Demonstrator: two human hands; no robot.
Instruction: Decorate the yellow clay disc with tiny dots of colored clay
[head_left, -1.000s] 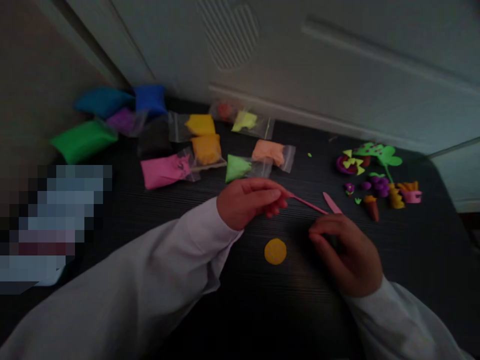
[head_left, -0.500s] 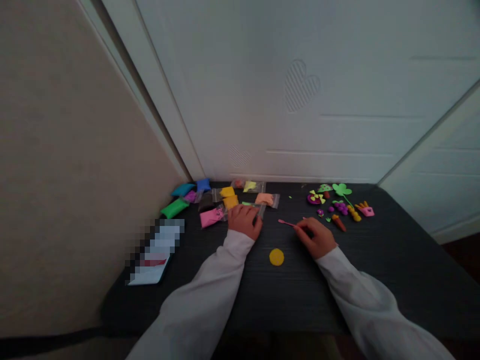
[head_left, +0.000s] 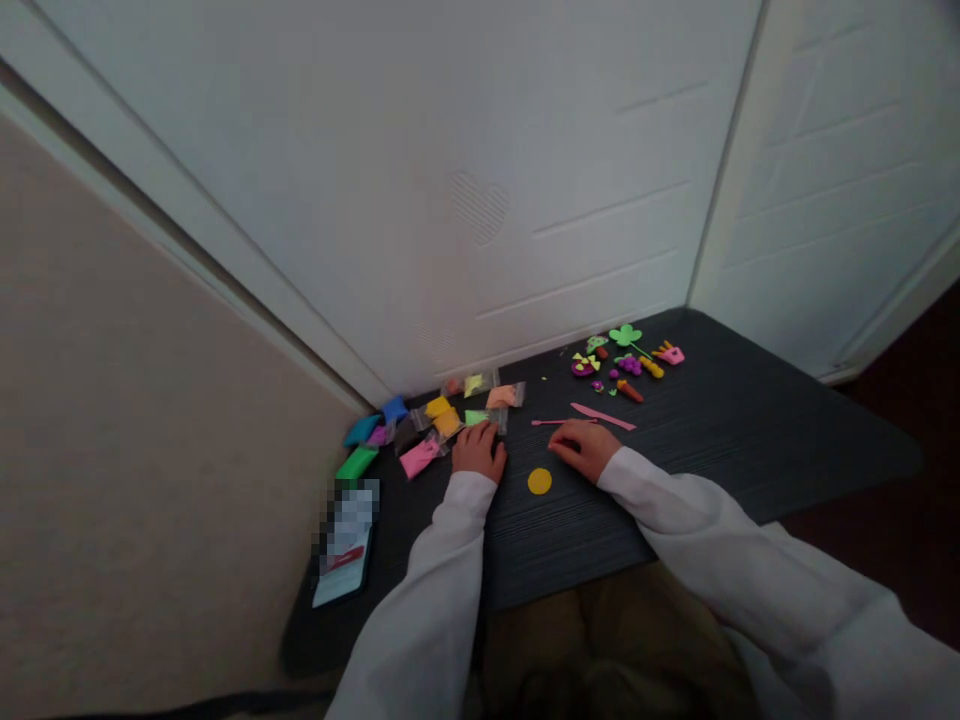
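Note:
My left hand [head_left: 475, 450] lies on the dark table with its fingers stretched out flat. Its fingertips are at the edge of a bag of light green clay [head_left: 475, 416]. My right hand [head_left: 584, 449] rests to the right, its fingers curled towards the thumb and nothing visible in them. A thin pink modelling tool [head_left: 555, 422] lies just beyond its knuckles, beside a pink plastic knife [head_left: 602, 416]. Between my hands, nearer to me, sits a flat yellow clay disc [head_left: 540, 481], touched by neither.
Several bagged clays, including pink [head_left: 419, 459], orange-yellow [head_left: 448, 423] and peach [head_left: 502, 397], lie at the back left. A phone [head_left: 347, 545] lies on the left. Small clay figures, among them a green clover [head_left: 625, 336] and a carrot [head_left: 630, 391], stand at the back right.
My right hand has let go of the thin pink tool and drawn back towards me, uncovering the pink knife. The left hand stays by the bags. The view has tilted and turned right.

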